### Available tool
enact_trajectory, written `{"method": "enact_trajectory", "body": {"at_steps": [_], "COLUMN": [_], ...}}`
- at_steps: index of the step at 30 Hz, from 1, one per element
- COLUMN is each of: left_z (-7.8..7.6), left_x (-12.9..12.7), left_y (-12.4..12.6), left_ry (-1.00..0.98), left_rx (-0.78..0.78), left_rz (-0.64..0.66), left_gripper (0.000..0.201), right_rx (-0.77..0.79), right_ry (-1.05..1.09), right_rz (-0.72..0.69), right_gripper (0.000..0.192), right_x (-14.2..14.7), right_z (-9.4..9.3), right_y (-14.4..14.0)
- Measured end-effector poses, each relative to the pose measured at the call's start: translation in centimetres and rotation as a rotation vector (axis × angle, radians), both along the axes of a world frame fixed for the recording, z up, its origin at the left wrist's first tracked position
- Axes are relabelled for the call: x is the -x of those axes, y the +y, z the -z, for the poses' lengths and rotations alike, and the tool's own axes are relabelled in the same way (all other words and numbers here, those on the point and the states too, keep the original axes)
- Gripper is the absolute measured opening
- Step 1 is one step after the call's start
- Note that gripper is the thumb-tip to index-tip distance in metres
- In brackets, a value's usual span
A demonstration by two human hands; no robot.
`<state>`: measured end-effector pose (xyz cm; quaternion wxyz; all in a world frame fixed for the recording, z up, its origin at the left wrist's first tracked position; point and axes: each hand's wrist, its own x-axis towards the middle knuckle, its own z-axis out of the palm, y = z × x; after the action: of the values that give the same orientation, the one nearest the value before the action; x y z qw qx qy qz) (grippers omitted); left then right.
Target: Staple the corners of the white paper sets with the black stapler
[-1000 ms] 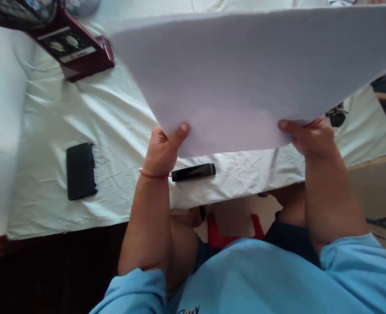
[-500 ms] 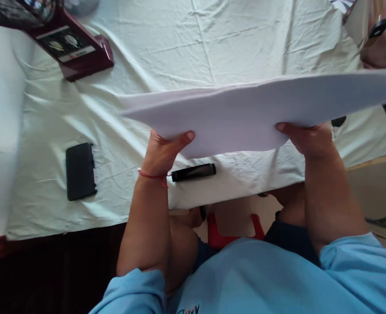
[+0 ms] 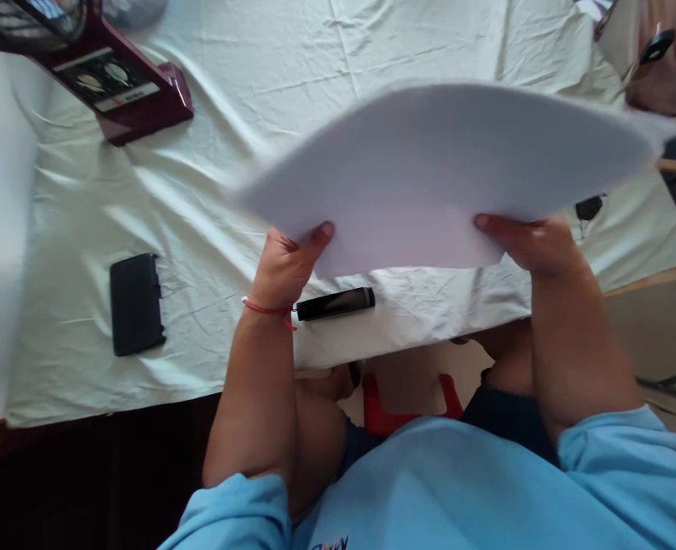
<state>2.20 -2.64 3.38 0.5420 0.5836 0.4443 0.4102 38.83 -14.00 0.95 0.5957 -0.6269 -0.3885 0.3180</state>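
Note:
A wide sheet of white paper [image 3: 418,168] is held up over the table in both hands, its far edge bowed and blurred. My left hand [image 3: 289,263] is closed on its near left part, thumb on top and fingers hidden underneath. At the near right part, my right hand [image 3: 535,241] grips it the same way, thumb on top. Whether it is one sheet or several layers, I cannot tell. Just below the paper, beside my left wrist, a black stapler-like object [image 3: 336,303] lies on the cloth.
A pale wrinkled cloth [image 3: 200,229] covers the table. At the left lies a black flat case [image 3: 137,304]; behind it stands the maroon base of a fan [image 3: 137,92]. A small dark object [image 3: 590,206] rests near the right edge. A red stool [image 3: 375,405] shows below the table.
The paper has tilted so that more of its face shows, its far edge now arched upward in the middle. Both hands keep their grip and have barely moved.

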Motion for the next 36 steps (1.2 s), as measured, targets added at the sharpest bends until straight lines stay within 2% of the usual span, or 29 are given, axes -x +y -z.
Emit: {"method": "enact_trajectory", "body": {"at_steps": [3,7,10,14,19,25,33,36], "left_z": [-0.5,-0.9,-0.6,0.2,-0.4,-2.3,-2.3,-2.4], "left_x": [-0.9,-1.3,-0.8,-0.3,-1.1,-1.8,-2.3,-2.5], "left_y": [-0.7,-0.8,-0.2,0.3,-0.4,-1.4,-1.6,-1.9], "left_ry": [-0.041,-0.03,0.074,0.203,0.108,-0.01,-0.146,-0.213], "left_rx": [-0.049,0.004,0.078,0.148,0.266,0.253,0.319,0.327], "left_rz": [-0.006,0.079,0.121,0.129,0.179,0.198,0.136,0.151], "left_gripper": [0.052,0.056,0.049,0.065,0.064,0.063,0.044,0.046], "right_rx": [-0.016,-0.01,0.034,0.049,0.087,0.127,0.077,0.078], "right_ry": [0.113,0.178,0.228,0.301,0.347,0.354,0.337,0.332], "right_rz": [-0.033,-0.017,-0.004,0.057,0.111,0.107,0.099,0.088], "right_gripper": [0.057,0.056,0.055,0.056,0.056,0.056,0.061,0.063], "right_x": [0.3,0.3,0.2,0.3,0.7,0.6,0.2,0.1], "right_z": [0.2,-0.2,-0.6,-1.3,-2.2,-2.5,-2.0,-2.1], "right_y": [0.3,0.6,0.7,0.7,0.8,0.7,0.7,0.7]}}
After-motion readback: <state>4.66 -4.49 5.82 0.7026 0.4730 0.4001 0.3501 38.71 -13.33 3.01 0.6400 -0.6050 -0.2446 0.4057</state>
